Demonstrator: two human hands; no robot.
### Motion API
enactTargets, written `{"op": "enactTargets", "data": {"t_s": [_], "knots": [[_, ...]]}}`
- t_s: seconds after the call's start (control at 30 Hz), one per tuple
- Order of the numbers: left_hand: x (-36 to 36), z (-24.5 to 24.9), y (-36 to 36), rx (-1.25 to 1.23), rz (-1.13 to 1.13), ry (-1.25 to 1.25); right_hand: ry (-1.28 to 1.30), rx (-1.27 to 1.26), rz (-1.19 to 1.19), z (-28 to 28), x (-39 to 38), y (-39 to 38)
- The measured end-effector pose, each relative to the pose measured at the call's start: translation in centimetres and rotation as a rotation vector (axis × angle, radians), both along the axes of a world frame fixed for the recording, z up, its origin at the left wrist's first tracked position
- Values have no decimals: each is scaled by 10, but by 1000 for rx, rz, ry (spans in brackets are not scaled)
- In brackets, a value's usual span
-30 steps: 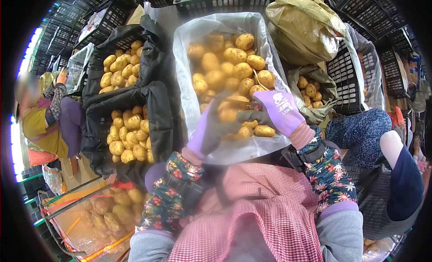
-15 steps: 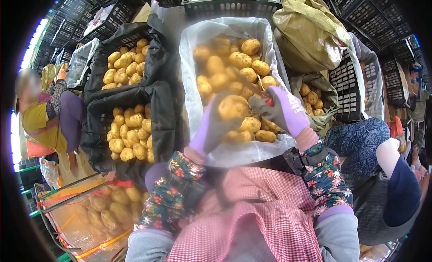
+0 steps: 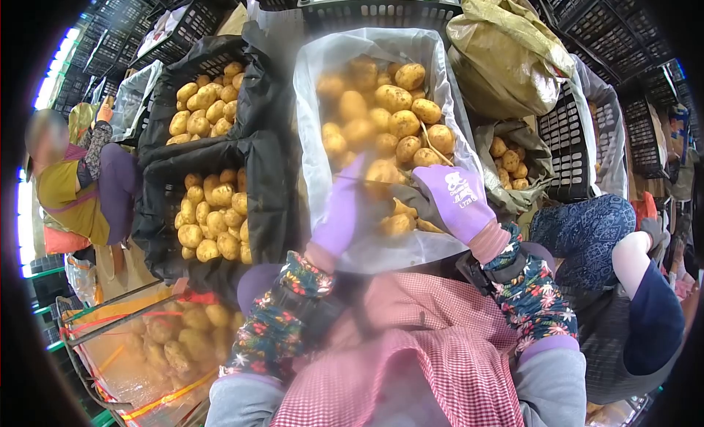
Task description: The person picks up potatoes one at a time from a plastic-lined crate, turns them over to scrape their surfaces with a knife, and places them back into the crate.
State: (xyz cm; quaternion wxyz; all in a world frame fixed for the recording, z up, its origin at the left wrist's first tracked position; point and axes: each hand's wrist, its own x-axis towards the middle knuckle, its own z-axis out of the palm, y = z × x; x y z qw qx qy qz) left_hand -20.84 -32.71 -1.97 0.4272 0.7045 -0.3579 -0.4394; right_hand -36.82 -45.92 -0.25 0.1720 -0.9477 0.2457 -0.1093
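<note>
My left hand [image 3: 342,210], in a purple glove with grey fingers, reaches into the plastic-lined crate [image 3: 309,144] of potatoes. Its blurred fingers close about the near side of a large potato [image 3: 384,170]. Close by on the right, my right hand [image 3: 456,198] wears a matching glove and points down and inward. Its grey fingers are bent, and whatever they hold is hidden behind the hand. More potatoes [image 3: 393,97] fill the crate, and a thin pale brown strand [image 3: 431,142] lies across them near the right hand.
Two black-lined crates [image 3: 265,199] of potatoes stand on the left, with a clear bag [image 3: 172,346] of potatoes below them. A green-gold sack [image 3: 506,56] and an opened potato sack [image 3: 539,144] are on the right. One person [image 3: 81,181] sits left, another [image 3: 623,317] right.
Both hands have sunk lower among the potatoes, and the right has turned its back upward. A small red part seen in the right hand before is now hidden.
</note>
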Motion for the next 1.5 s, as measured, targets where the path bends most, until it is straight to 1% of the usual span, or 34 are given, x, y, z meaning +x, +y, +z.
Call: {"op": "enactTargets", "data": {"t_s": [0.03,0.07,0.1,0.17,0.2,0.23,0.27,0.33,0.4,0.43,0.53,0.57,0.63,0.67,0.7,0.73,0.8,0.83,0.93,1.03,1.13,1.17,1.2,1.23,1.27,1.3,1.4,1.43,1.5], "knots": [[0,-3,3,22,5,40,12,-10,-15,-2,0,-1],[-1,-5,7,-115,-31,-195,26,-14,-34,-5,0,0],[-1,-6,8,-260,-70,-430,-26,2,-48,1,-1,0],[1,-2,0,-258,-94,-423,-6,-2,36,1,-5,4],[2,6,-2,-93,-81,-177,5,3,85,0,-5,6],[3,10,0,81,-70,67,114,24,49,-1,-1,6],[2,10,3,19,-50,-12,80,18,-21,-1,0,2],[-1,9,5,-123,-18,-166,28,52,-56,9,0,1],[1,1,3,-20,8,73,27,9,43,1,-1,5],[3,-2,7,46,20,190,41,25,37,1,0,5],[4,-2,7,-146,-73,-89,63,81,-42,10,1,-7],[3,4,4,-169,-17,144,30,237,-115,21,0,-4],[0,26,6,-197,102,604,-13,305,-156,12,0,-6],[0,24,8,-255,103,676,-39,348,-180,6,1,-5],[1,18,9,-314,100,750,16,393,-184,4,2,-8],[1,15,8,-374,93,826,-22,391,-172,0,1,-9],[0,14,7,-354,79,829,-92,384,-147,-7,-1,-11],[0,13,7,-341,74,830,-86,361,-158,-6,-2,-11],[-6,-1,3,-321,142,454,-52,316,-175,-1,-2,-6],[-6,-1,-3,-388,126,333,8,302,-153,13,0,9],[-6,13,-3,-310,102,277,52,332,-134,12,2,12],[-7,-5,2,-330,153,212,59,357,-143,7,4,1],[-8,-10,2,-348,135,273,66,374,-155,7,5,-6],[-7,-13,1,-373,120,336,-17,286,-126,10,1,1],[-7,-14,0,-399,116,396,124,401,-166,15,3,5],[-7,-10,2,-293,123,507,127,375,-144,16,3,8],[-7,-2,0,-367,45,474,69,351,-143,3,4,1],[-12,1,0,-342,105,542,23,334,-181,5,3,-4],[-14,9,-4,-353,118,597,30,326,-206,6,2,-3]]}}
